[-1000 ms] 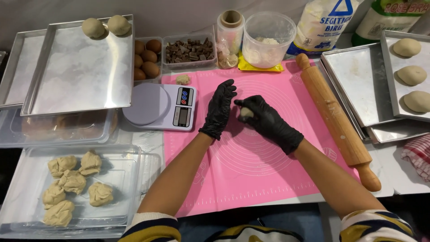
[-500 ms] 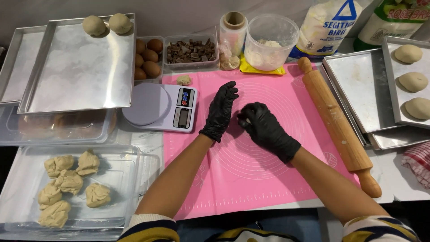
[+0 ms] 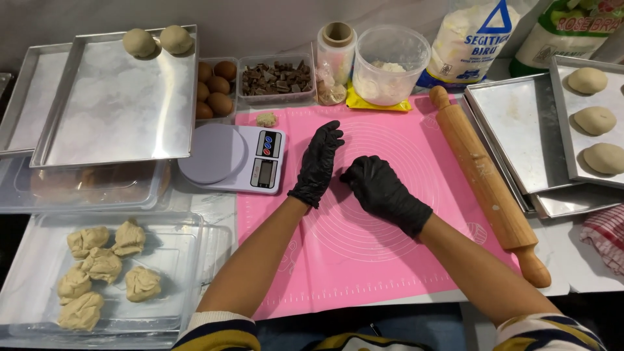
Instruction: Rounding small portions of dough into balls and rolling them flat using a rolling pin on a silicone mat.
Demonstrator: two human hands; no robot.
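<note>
Dough, if any is between the two gloved hands, is hidden: the right hand (image 3: 383, 192) is cupped palm-down over the pink silicone mat (image 3: 364, 260), and whatever is enclosed beneath it cannot be made out. The contents of the clear lidded container (image 3: 84, 188) under the large metal tray (image 3: 117, 107) are blurred by the plastic. The trays at the right edge (image 3: 520, 136) are cut off by the frame, as are the flour bags (image 3: 474, 39) at the top.

The left hand (image 3: 318, 162) is held open, fingers straight and together, set on edge on the mat with the palm turned toward the right hand. Nothing is gripped by it. The right hand is curled, fingers bent down and closed toward the mat, just beside the left palm; whether anything is grasped cannot be told. Both hands are covered by black gloves and are placed near the centre of the mat's printed circles.

A digital kitchen scale (image 3: 231, 156) is positioned just left of the left hand, overlapping the mat's edge. A small dough scrap (image 3: 266, 119) is seen above the scale. A wooden rolling pin (image 3: 487, 182) is laid diagonally along the mat's right side. Rough dough pieces (image 3: 97, 266) are held in a clear tub at lower left, and two smooth dough balls (image 3: 156, 41) are set on the large tray's far corner.
</note>
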